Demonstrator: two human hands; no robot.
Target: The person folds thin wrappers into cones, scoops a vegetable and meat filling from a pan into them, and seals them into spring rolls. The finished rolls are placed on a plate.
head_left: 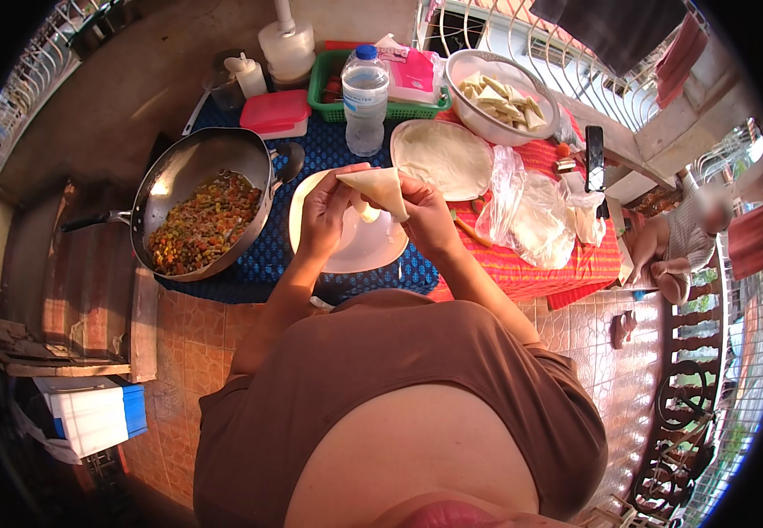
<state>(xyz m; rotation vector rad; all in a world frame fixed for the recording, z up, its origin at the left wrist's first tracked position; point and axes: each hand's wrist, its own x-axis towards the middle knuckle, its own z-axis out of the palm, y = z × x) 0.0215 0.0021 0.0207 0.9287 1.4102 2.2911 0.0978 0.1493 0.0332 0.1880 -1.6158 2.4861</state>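
Observation:
Between my hands, above a white plate, is a pale wrapper folded into a triangle. My left hand pinches its left end, and my right hand grips the right corner. Whether filling is inside it cannot be seen. To the left stands a deep pan holding a chopped, colourful vegetable mix. Just beyond my right hand, round pale wrappers lie on a plate. Farther back, a white bowl contains several folded triangles.
A water bottle with a blue cap stands behind the plate, near a green basket and a pink-lidded container. Plastic-wrapped wrappers lie on the red cloth at right. At far right sits another person.

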